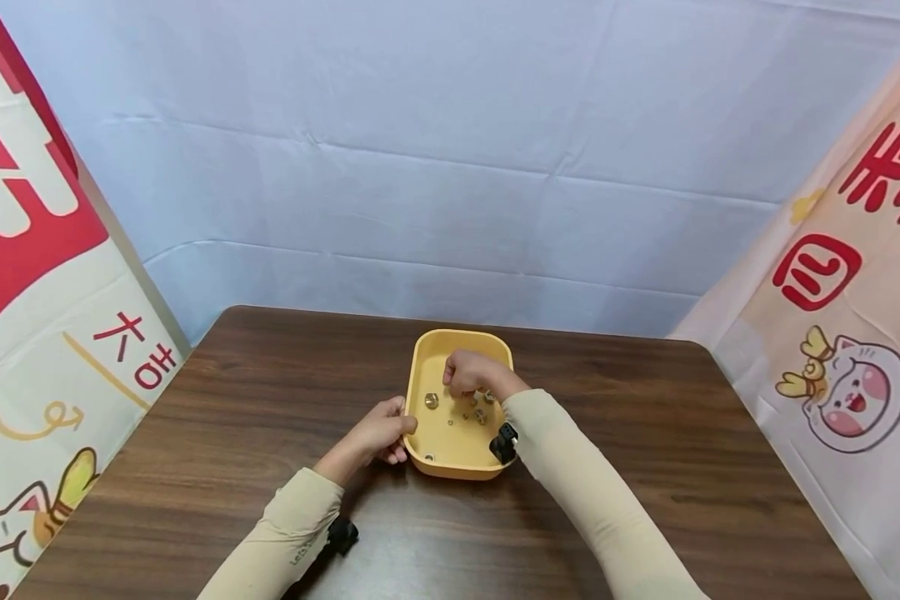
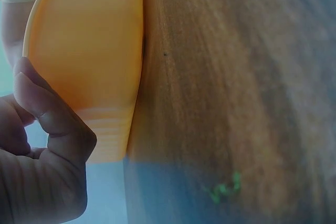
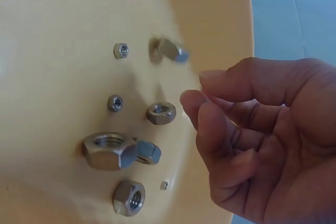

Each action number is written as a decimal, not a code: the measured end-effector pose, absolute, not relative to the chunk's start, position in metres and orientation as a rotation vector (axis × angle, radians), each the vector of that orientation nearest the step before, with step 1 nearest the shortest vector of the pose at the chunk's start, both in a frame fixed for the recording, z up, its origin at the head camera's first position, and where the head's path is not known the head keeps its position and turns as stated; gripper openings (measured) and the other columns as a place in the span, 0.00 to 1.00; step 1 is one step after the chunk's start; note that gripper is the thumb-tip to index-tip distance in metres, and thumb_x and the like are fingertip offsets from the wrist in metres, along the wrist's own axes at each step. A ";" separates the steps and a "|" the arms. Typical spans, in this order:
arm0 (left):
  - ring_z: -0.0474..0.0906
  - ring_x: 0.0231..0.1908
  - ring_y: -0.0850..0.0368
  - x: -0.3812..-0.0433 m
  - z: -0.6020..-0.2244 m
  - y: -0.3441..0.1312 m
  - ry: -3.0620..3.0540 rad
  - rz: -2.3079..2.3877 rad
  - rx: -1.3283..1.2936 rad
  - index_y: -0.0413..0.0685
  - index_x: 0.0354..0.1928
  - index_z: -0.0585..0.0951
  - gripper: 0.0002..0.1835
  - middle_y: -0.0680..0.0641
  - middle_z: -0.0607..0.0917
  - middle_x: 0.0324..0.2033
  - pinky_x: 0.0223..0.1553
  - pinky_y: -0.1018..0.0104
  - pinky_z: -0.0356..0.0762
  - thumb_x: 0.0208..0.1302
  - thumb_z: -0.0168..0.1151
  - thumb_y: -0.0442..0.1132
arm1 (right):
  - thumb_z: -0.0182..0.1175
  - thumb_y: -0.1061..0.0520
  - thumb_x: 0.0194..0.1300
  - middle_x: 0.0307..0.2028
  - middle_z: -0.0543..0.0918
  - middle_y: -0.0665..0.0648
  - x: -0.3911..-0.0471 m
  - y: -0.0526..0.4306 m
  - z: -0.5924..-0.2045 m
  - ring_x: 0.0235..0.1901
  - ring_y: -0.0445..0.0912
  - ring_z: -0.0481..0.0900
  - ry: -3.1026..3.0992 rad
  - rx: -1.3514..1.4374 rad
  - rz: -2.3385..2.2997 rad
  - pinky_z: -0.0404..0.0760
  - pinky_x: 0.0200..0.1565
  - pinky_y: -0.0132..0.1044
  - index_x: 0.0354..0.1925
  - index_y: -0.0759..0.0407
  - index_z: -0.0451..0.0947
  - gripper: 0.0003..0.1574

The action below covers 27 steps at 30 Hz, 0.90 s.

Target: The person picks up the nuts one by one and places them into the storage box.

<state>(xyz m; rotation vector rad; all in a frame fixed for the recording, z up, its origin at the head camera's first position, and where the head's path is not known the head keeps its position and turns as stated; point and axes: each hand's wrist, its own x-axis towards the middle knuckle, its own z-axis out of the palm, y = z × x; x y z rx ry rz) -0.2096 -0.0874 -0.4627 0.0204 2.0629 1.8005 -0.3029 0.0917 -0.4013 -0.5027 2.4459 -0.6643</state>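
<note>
A yellow plastic tray (image 1: 457, 473) sits on the table with several hex nuts of different sizes inside. At its near left side, my left hand (image 1: 382, 432) grips the rim, thumb over the edge and fingers along the outer wall (image 2: 89, 51). My right hand (image 1: 471, 372) is inside the tray, fingers curled, thumb and fingertips close together with nothing seen between them. In the right wrist view, a blurred, tilted nut (image 3: 172, 50) is just beyond the fingertips. Nearby are a large nut (image 3: 105, 158), a medium nut (image 3: 161, 113) and a tiny nut (image 3: 164, 185).
The brown wood-grain table (image 1: 270, 400) reaches out on both sides of the tray. A pale cloth (image 1: 435, 167) hangs behind it, with printed banners (image 1: 855, 375) at left and right. One nut (image 1: 429, 457) lies at the tray's near left corner.
</note>
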 end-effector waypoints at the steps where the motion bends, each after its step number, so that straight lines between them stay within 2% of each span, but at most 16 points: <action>1: 0.69 0.08 0.61 -0.210 -0.462 -0.087 2.062 1.805 0.017 0.41 0.30 0.64 0.05 0.47 0.70 0.10 0.08 0.72 0.67 0.50 0.48 0.31 | 0.54 0.73 0.53 0.18 0.71 0.54 -0.303 0.092 -0.400 0.13 0.43 0.61 2.449 -0.502 -0.664 0.52 0.16 0.32 0.37 0.67 0.76 0.11; 4: 0.69 0.08 0.61 -0.210 -0.462 -0.087 2.061 1.803 0.014 0.42 0.29 0.63 0.05 0.47 0.70 0.10 0.08 0.72 0.67 0.50 0.48 0.31 | 0.54 0.72 0.54 0.23 0.75 0.56 -0.303 0.093 -0.397 0.15 0.44 0.64 2.451 -0.491 -0.667 0.53 0.15 0.32 0.40 0.68 0.75 0.13; 7: 0.69 0.08 0.61 -0.210 -0.462 -0.087 2.063 1.794 0.011 0.42 0.29 0.63 0.05 0.47 0.70 0.10 0.08 0.72 0.67 0.50 0.48 0.31 | 0.54 0.72 0.54 0.28 0.77 0.58 -0.302 0.095 -0.396 0.15 0.44 0.63 2.443 -0.489 -0.681 0.54 0.16 0.32 0.42 0.68 0.75 0.15; 10: 0.69 0.08 0.60 -0.210 -0.462 -0.086 2.072 1.786 0.020 0.42 0.29 0.63 0.05 0.47 0.70 0.11 0.08 0.72 0.67 0.51 0.49 0.31 | 0.54 0.72 0.54 0.28 0.76 0.58 -0.299 0.098 -0.394 0.15 0.43 0.61 2.448 -0.509 -0.691 0.56 0.17 0.32 0.41 0.68 0.75 0.14; 13: 0.71 0.09 0.60 -0.210 -0.461 -0.087 2.067 1.774 0.037 0.41 0.30 0.64 0.05 0.46 0.71 0.12 0.09 0.72 0.68 0.54 0.51 0.32 | 0.55 0.70 0.55 0.27 0.76 0.56 -0.290 0.102 -0.389 0.17 0.46 0.69 2.486 -0.522 -0.684 0.60 0.17 0.33 0.40 0.66 0.74 0.12; 16: 0.72 0.10 0.60 -0.208 -0.456 -0.089 2.069 1.755 0.034 0.40 0.31 0.66 0.08 0.46 0.72 0.13 0.10 0.72 0.71 0.59 0.54 0.35 | 0.57 0.66 0.58 0.26 0.77 0.57 -0.278 0.108 -0.380 0.23 0.55 0.77 2.517 -0.552 -0.679 0.67 0.19 0.35 0.40 0.64 0.74 0.10; 19: 0.73 0.10 0.59 -0.207 -0.449 -0.093 2.099 1.739 0.017 0.37 0.32 0.69 0.12 0.45 0.74 0.14 0.11 0.70 0.73 0.62 0.57 0.40 | 0.57 0.65 0.59 0.26 0.79 0.58 -0.264 0.116 -0.371 0.27 0.58 0.79 2.525 -0.602 -0.727 0.71 0.21 0.36 0.40 0.63 0.73 0.09; 23: 0.75 0.12 0.56 -0.204 -0.440 -0.099 2.235 1.681 0.026 0.36 0.32 0.72 0.14 0.42 0.75 0.17 0.14 0.65 0.76 0.62 0.59 0.42 | 0.58 0.66 0.58 0.27 0.78 0.56 -0.249 0.132 -0.369 0.23 0.51 0.78 2.572 -0.641 -0.794 0.74 0.23 0.35 0.39 0.64 0.74 0.09; 27: 0.76 0.14 0.53 -0.200 -0.431 -0.105 2.491 1.546 0.092 0.41 0.30 0.74 0.11 0.43 0.76 0.19 0.16 0.62 0.77 0.61 0.61 0.41 | 0.57 0.65 0.58 0.24 0.75 0.52 -0.237 0.153 -0.374 0.20 0.42 0.72 2.681 -0.729 -0.814 0.72 0.22 0.34 0.39 0.63 0.74 0.08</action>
